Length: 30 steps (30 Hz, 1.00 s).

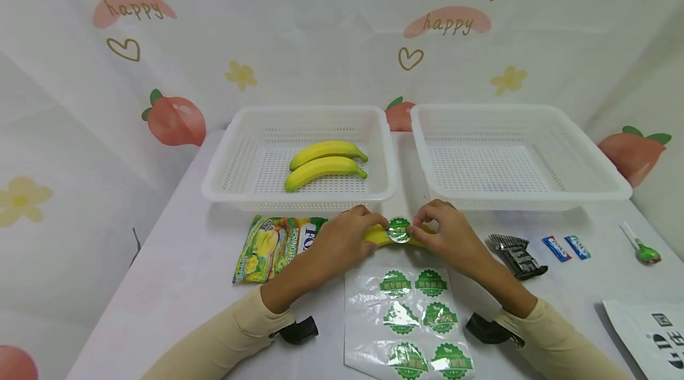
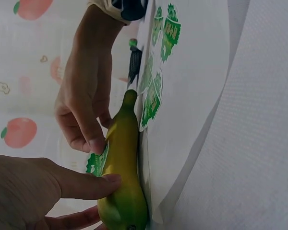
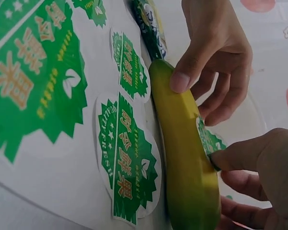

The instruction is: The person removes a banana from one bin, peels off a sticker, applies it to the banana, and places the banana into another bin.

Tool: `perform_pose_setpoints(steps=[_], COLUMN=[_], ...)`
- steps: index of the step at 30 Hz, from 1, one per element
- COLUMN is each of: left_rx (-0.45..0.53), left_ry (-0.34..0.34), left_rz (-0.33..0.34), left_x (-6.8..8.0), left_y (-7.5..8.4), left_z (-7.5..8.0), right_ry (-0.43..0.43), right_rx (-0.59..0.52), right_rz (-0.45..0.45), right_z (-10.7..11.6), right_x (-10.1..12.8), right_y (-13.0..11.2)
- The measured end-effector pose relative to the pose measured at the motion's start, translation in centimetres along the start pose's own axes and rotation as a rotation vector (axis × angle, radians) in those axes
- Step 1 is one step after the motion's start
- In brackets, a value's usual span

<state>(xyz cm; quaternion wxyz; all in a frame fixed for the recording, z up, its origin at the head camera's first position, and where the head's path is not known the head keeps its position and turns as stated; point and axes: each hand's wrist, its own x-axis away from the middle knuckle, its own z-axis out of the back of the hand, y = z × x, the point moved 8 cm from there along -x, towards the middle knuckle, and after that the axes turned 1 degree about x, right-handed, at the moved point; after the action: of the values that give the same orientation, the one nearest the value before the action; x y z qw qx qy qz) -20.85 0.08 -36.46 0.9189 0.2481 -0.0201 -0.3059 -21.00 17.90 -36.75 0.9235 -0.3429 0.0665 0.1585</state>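
A yellow banana [image 1: 380, 236] lies at the table's near middle, held between both hands. My left hand [image 1: 347, 234] grips its left end, thumb on top [image 2: 86, 184]. My right hand [image 1: 443, 228] curls round the right part, and its thumb [image 3: 230, 155] presses a round green sticker [image 1: 398, 230] onto the peel. In the right wrist view the sticker [image 3: 209, 139] sits flat on the banana [image 3: 185, 163]. A clear sheet [image 1: 408, 314] with several more green stickers lies just in front of the hands.
Two white baskets stand behind: the left one [image 1: 235, 154] holds two bananas [image 1: 323, 165], the right one [image 1: 588, 160] holds nothing. A green snack bag [image 1: 269, 246] lies left. A black wrapper [image 1: 515, 255], blue packets [image 1: 566, 247], a lollipop [image 1: 643, 249] and a white bag [image 1: 649, 332] lie right.
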Motion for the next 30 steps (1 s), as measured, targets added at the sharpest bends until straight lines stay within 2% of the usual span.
perform_pose_setpoints(steps=[6,11,19,25,30], left_rx=[-0.011,-0.022,-0.037,-0.095,-0.1], left_ry=[-0.006,-0.02,-0.017,-0.004,0.008], left_rz=[-0.006,-0.019,-0.04,-0.018,-0.007], left_x=[0.0,0.0,-0.6,-1.4,-1.6], left_y=[0.0,0.2,0.7,1.0,0.9], left_z=[0.0,0.0,-0.5,-1.0,-1.0], right_ry=[-0.036,-0.098,-0.11,-0.114,-0.144], right_rx=[-0.024,0.023,0.055,0.08,0.112], right_rz=[0.071,0.137,0.122,0.126,0.111], right_z=[-0.3,-1.2,-1.7,-1.8,-1.9], right_x=[0.0,0.1,0.1,0.3,0.3], right_y=[-0.2,-0.6,-0.8,-0.9,-0.7])
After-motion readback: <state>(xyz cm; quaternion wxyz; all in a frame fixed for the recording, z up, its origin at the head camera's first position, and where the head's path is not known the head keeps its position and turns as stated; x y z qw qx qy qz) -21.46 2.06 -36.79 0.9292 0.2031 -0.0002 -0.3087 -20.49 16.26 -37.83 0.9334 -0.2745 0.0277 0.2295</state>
